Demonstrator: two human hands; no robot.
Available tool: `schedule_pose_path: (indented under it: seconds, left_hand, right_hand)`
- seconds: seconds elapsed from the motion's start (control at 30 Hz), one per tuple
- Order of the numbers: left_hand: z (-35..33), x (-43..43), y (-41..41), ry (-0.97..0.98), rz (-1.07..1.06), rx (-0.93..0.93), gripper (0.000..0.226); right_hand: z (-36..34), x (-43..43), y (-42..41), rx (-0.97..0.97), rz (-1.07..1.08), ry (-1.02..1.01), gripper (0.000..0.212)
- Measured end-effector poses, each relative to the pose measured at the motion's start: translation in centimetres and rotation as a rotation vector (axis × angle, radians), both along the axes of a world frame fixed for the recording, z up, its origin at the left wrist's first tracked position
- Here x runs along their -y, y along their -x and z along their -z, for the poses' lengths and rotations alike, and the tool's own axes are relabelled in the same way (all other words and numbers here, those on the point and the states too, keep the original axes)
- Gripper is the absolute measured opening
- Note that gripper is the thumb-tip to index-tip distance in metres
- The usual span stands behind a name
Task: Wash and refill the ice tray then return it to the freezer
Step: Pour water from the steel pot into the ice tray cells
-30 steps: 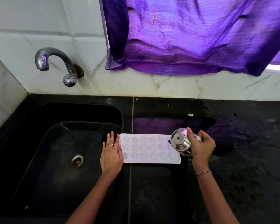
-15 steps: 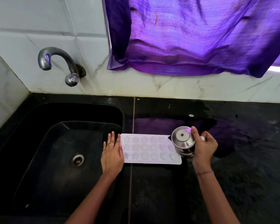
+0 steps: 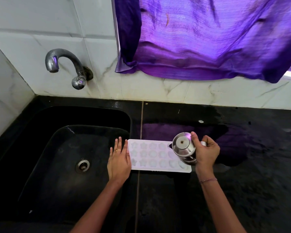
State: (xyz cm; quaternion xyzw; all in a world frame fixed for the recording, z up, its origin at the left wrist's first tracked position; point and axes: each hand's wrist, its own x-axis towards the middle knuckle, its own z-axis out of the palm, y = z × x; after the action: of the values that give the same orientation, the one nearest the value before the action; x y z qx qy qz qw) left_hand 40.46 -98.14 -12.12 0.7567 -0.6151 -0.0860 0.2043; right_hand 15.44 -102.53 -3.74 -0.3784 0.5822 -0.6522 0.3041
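No text, label, brand mark, number or sign can be read anywhere in this view. The ice tray [image 3: 158,155], the steel jug [image 3: 183,147], the tap [image 3: 64,64] and the curtain [image 3: 208,39] all show plain, unmarked surfaces.
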Motion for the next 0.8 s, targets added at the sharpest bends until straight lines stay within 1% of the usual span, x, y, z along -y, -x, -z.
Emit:
schedule_pose_path:
  seconds: [0.3, 0.63, 0.8]
  left_hand:
    - [0.3, 0.01, -0.02, 0.016, -0.003, 0.013, 0.047]
    - [0.49, 0.03, -0.07, 0.022, -0.003, 0.017, 0.047]
    - [0.41, 0.0, -0.04, 0.018, -0.004, 0.016, 0.052]
  right_hand:
    - [0.15, -0.1, -0.29, -0.088, -0.01, 0.027, 0.055]
    - [0.21, -0.19, -0.32, -0.11, -0.016, 0.039, 0.052]
    - [0.05, -0.25, -0.5, -0.117, -0.017, 0.046, 0.051]
